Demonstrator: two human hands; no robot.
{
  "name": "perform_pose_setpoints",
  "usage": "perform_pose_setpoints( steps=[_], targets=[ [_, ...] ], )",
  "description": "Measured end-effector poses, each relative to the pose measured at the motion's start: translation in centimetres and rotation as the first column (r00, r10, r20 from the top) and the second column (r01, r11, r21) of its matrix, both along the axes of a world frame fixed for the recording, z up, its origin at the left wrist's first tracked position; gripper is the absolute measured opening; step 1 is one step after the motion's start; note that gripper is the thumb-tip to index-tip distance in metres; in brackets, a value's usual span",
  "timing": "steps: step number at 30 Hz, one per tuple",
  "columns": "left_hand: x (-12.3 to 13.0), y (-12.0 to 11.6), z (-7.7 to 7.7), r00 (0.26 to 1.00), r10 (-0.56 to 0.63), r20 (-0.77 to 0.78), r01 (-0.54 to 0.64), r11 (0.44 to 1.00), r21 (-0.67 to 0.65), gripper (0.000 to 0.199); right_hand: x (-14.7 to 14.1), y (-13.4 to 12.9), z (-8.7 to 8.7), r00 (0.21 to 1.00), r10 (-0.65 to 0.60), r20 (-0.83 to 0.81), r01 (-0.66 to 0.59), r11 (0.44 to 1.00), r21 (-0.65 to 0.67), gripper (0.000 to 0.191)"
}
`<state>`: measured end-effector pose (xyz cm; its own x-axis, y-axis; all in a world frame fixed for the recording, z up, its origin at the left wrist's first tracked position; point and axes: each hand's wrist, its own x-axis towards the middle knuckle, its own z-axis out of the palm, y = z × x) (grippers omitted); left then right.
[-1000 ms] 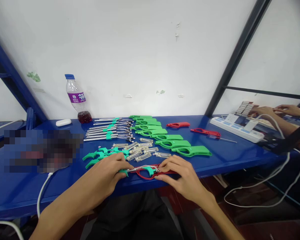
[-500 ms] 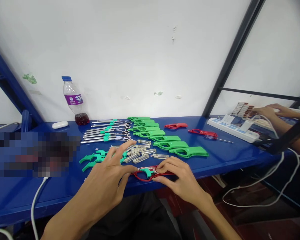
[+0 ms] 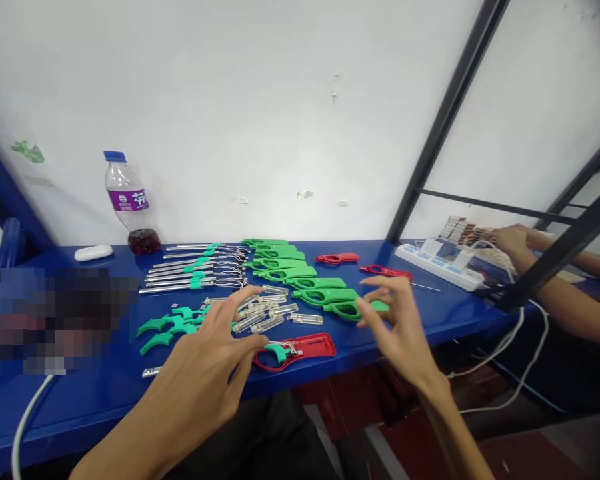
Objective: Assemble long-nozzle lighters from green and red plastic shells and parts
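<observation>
My left hand (image 3: 205, 360) rests over the narrow end of a red lighter shell (image 3: 320, 345), its thumb on the shell and its index finger lifted away. The other fingers of that hand are hidden. In the shell lie a teal trigger (image 3: 279, 353) and white wires. A metal tube (image 3: 151, 372) sticks out left from beneath the hand. My right hand (image 3: 405, 333) is raised to the right, fingers apart and holding nothing, in front of the nearest green lighter shell (image 3: 380, 306). Clear lighter fuel tanks (image 3: 267, 324) lie just behind the red shell.
Several metal tubes with teal triggers (image 3: 180, 275) lie at the left back, loose teal triggers (image 3: 157, 341) nearer. Two more red shells (image 3: 347, 257), a screwdriver (image 3: 426, 287) and a power strip (image 3: 440, 268) are right. A bottle (image 3: 130, 207) stands back left. Another person's arms (image 3: 545, 267) show far right.
My right hand has let go of the red shell and moved right and up, with its fingers opened. The left hand stays on the shell. The view has shifted a little to the right.
</observation>
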<state>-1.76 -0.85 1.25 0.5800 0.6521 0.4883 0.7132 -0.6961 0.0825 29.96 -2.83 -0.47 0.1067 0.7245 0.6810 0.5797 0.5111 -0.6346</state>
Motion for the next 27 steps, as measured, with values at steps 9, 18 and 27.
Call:
perform_pose_setpoints(
  steps=[9, 18, 27],
  targets=[
    [0.7, 0.5, -1.6, 0.996, -0.075, -0.04, 0.068, 0.987, -0.149, 0.036, 16.6, 6.4, -0.1, 0.763, -0.476, 0.438, 0.501, 0.863, 0.065, 0.026],
    [0.0, 1.0, -1.0, 0.999, -0.014, -0.03, 0.01, 0.994, -0.112, 0.037, 21.0, 8.4, -4.1, 0.702, -0.464, 0.54, 0.503, 0.86, 0.085, 0.035],
    [-4.1, 2.8, 0.6, 0.97, 0.237, -0.047, -0.237, 0.971, 0.012, 0.039, 21.1, 8.3, -4.6, 0.692, -0.483, 0.537, 0.514, 0.851, 0.103, 0.045]
  ],
)
